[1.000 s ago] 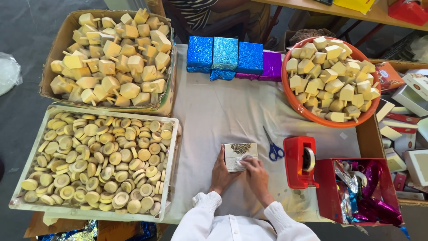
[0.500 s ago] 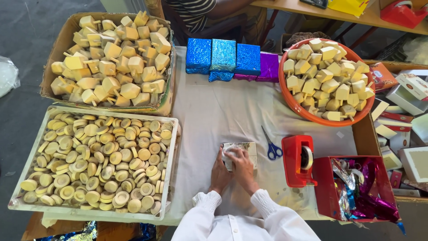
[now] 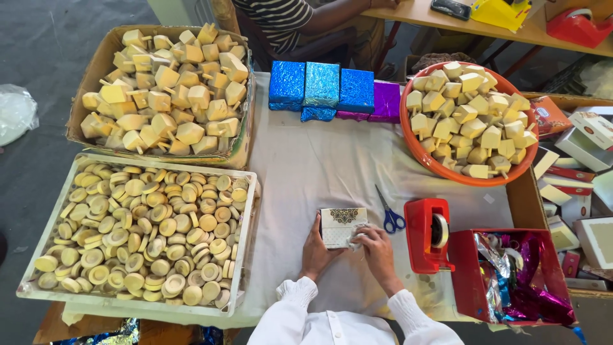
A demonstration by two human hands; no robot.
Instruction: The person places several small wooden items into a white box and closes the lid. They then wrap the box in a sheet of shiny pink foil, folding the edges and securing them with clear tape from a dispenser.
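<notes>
Box (image 3: pixel 342 225) steadied on the cloth (image 3: pixel 319 166): left hand (image 3: pixel 314 250) curled round its side, right hand (image 3: pixel 377 250) fingers pressing crumpled tissue against its edge. Probably smoothing next, gently.

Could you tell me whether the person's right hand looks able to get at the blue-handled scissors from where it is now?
Probably yes. The right hand rests at the small white box, and the scissors lie just beyond it on bare white cloth, with nothing between; the red tape dispenser stands off to the side.

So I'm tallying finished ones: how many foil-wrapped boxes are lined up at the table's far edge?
4: three blue boxes side by side, then a purple box at the right end, beside the orange bowl. More may hide behind them.
</notes>
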